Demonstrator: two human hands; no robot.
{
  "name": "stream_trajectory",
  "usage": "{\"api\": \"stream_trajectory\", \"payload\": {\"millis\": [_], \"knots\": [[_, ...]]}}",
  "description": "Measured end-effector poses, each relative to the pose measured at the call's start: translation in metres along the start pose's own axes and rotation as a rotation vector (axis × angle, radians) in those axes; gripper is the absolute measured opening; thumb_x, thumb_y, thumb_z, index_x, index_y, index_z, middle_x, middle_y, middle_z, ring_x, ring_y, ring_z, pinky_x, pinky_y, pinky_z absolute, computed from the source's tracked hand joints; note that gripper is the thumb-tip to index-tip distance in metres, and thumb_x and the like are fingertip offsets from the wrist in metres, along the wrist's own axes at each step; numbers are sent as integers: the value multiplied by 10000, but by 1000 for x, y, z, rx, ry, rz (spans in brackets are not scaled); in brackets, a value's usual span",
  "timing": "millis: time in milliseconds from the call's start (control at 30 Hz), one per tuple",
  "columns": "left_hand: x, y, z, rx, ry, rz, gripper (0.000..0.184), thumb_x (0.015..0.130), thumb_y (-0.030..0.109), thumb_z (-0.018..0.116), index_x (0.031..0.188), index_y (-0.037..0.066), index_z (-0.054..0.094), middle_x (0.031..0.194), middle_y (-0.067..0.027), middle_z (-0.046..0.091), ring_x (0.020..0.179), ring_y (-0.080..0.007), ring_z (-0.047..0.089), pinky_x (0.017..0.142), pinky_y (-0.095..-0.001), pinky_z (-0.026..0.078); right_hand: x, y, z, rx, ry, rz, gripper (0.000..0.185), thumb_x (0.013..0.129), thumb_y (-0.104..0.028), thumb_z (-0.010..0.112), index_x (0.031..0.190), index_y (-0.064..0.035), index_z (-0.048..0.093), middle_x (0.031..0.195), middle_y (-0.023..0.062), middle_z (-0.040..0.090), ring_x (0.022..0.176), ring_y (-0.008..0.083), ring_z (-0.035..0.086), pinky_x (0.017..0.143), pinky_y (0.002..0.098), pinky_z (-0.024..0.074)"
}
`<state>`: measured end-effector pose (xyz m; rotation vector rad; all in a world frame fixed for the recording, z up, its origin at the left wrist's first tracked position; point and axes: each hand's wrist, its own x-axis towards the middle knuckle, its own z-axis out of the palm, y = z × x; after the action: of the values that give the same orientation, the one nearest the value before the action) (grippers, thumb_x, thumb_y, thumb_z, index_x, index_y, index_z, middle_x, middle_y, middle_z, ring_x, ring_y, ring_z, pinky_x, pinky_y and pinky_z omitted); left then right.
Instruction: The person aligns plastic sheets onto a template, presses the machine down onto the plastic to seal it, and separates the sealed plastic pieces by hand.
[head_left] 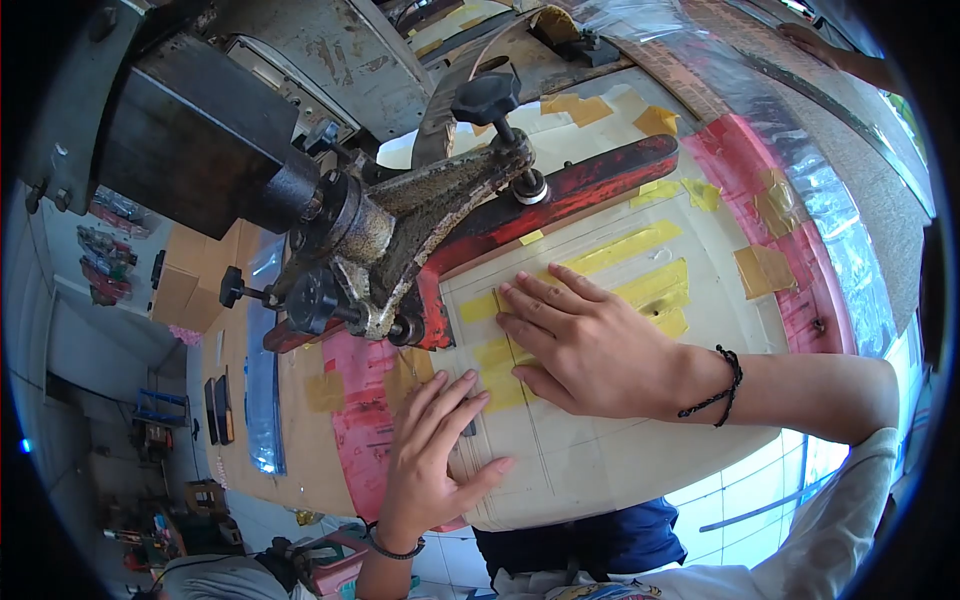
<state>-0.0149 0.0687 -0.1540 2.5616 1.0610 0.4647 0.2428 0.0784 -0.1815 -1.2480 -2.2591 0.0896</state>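
My right hand (590, 345) lies flat on a cream sheet (620, 450) marked with thin dark ruled lines, its fingers pointing left over yellow tape strips (625, 248). A black braided bracelet circles that wrist. My left hand (430, 450) rests at the sheet's left edge, fingers extended and thumb apart, beside a small dark piece (470, 428) that is partly hidden. Just beyond my hands, a red-painted metal bar (560, 195) lies across the far part of the sheet. A cast metal arm (430, 215) with black knobs (487, 97) joins it. Neither hand shows anything held.
Pink bands (745, 165) with brown tape flank the sheet on both sides. A cardboard box (200, 270) stands at left. Two dark slim objects (218, 410) lie on the tan board. At upper right, another person's hand (805, 42) rests near a grey surface.
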Motion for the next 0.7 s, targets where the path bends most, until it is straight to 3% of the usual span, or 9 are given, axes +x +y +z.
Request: {"api": "stream_trajectory", "payload": {"millis": [100, 200, 300, 700], "knots": [[0, -1, 0, 1, 3, 6, 586, 800, 369, 823, 1260, 34, 683, 1446, -138, 585, 1358, -409, 489, 1135, -531, 381, 1, 1, 1, 30, 77, -41, 459, 926, -288, 661, 1206, 75, 643, 1350, 271, 611, 1330, 388, 551, 1174, 518, 375], [0, 0, 0, -1, 3, 8, 575, 801, 368, 822, 1252, 37, 687, 1442, -136, 587, 1360, -405, 490, 1137, -534, 379, 1, 0, -1, 2, 5, -7, 485, 937, -317, 663, 1283, 21, 629, 1439, 212, 572, 1375, 353, 520, 1192, 498, 359], [0, -1, 0, -3, 9, 17, 570, 798, 362, 823, 1248, 39, 689, 1438, -136, 589, 1359, -403, 492, 1136, -538, 379, 1, -1, -1, -10, 13, -10, 471, 939, -317, 662, 1270, 18, 637, 1425, 210, 583, 1365, 353, 528, 1183, 496, 370], [-4, -4, 1, -37, 39, 39, 450, 777, 345, 795, 1107, 45, 731, 1311, -143, 659, 1307, -428, 532, 1106, -540, 410, 2, -2, -2, -69, 115, -90, 367, 933, -353, 687, 1085, -21, 727, 1248, 154, 684, 1168, 295, 643, 1114, 478, 440]]}}
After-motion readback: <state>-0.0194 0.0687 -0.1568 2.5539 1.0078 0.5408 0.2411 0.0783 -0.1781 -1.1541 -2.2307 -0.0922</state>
